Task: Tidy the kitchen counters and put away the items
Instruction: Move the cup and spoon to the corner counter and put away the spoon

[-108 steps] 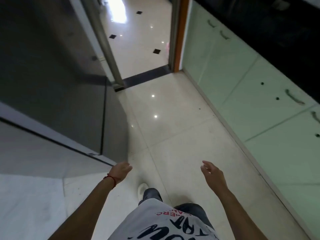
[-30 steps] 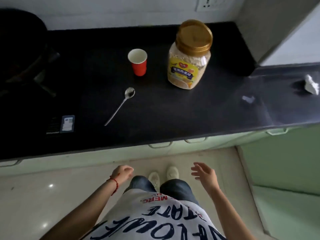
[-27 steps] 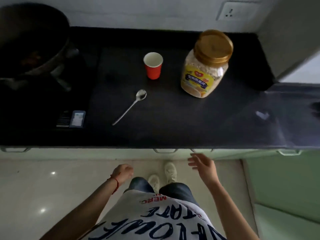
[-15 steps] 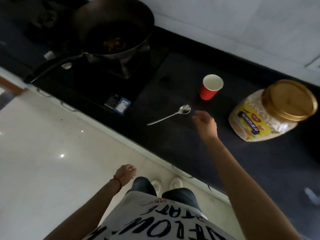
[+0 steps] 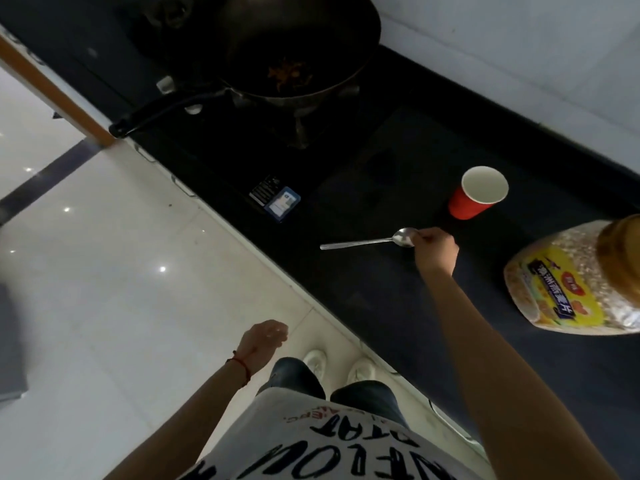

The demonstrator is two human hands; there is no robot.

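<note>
A long black counter runs along a pale wall, with glossy white floor tiles below it. Right hand is out over the counter, fingers curled and pinching the bowl end of the metal spoon, which lies flat on the dark surface with its handle pointing left. Just beyond the hand, an upright red paper cup stands, white inside, close to the knuckles but not touching them. To the right, a big plastic oats jar with a gold lid and yellow label sits at the frame edge, apart from the hand. Further left on the counter, a dark wok rests on the stove, its long handle sticking out over the counter's edge, food scraps in its base. A small blue label shows on the stove front. Left hand hangs low over the floor, fingers loosely curled, holding nothing, a red string at the wrist.
</note>
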